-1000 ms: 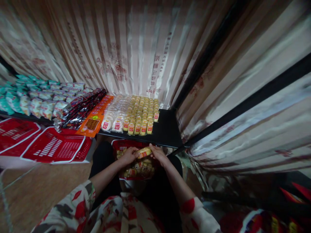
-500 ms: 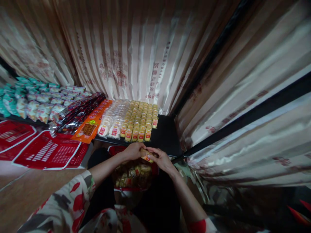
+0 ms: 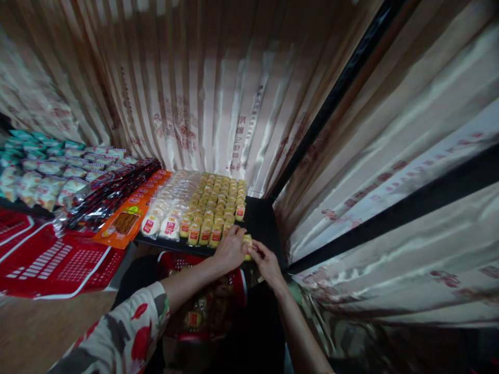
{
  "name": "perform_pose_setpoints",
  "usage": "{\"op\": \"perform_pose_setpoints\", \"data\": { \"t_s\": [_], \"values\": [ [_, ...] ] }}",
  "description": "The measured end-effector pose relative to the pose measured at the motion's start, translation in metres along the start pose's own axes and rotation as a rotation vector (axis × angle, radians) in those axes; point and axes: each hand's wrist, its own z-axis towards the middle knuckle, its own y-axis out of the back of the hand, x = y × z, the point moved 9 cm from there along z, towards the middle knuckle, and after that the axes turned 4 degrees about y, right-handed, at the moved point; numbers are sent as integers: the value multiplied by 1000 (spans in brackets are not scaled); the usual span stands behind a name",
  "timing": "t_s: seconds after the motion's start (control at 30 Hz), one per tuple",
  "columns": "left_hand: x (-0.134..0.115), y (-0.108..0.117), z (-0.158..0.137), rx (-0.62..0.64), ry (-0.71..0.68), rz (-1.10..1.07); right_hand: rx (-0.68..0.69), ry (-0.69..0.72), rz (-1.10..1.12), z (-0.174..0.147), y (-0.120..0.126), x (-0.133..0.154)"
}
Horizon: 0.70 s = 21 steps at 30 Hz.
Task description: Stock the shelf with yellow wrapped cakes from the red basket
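Observation:
Between my two hands is a small yellow wrapped snack pack, held over the front edge of the black table. My left hand has its fingers closed on the pack's left side, and my right hand pinches it from the right. Just behind them stand rows of matching yellow packs, the front ones showing red labels. Below my forearms, a red basket with a white rim holds more wrapped packs, partly hidden by my left arm.
Left of the yellow rows lie white round packs, an orange pouch, dark shiny packets and white-and-green packets. Red baskets stand at the lower left. Pleated curtains and a black post bound the table.
Both hands have moved with the pack from above the basket toward the table's front edge, at the right end of the front row. The view has shifted slightly.

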Motion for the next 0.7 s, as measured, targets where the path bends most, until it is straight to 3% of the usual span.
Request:
{"op": "perform_pose_setpoints", "data": {
  "t_s": [0.13,0.3,0.5,0.7],
  "values": [
    [4,-20,2,-39,46,-133,-101,-8,32,27,7,-12],
    [25,-53,13,13,250,-267,-210,-38,37,60,10,-29],
    [48,-77,36,25,394,-412,-183,-68,12,83,-3,-35],
    [58,-94,57,-65,310,-476,-166,-70,-115,92,-7,-35]
  ]
}}
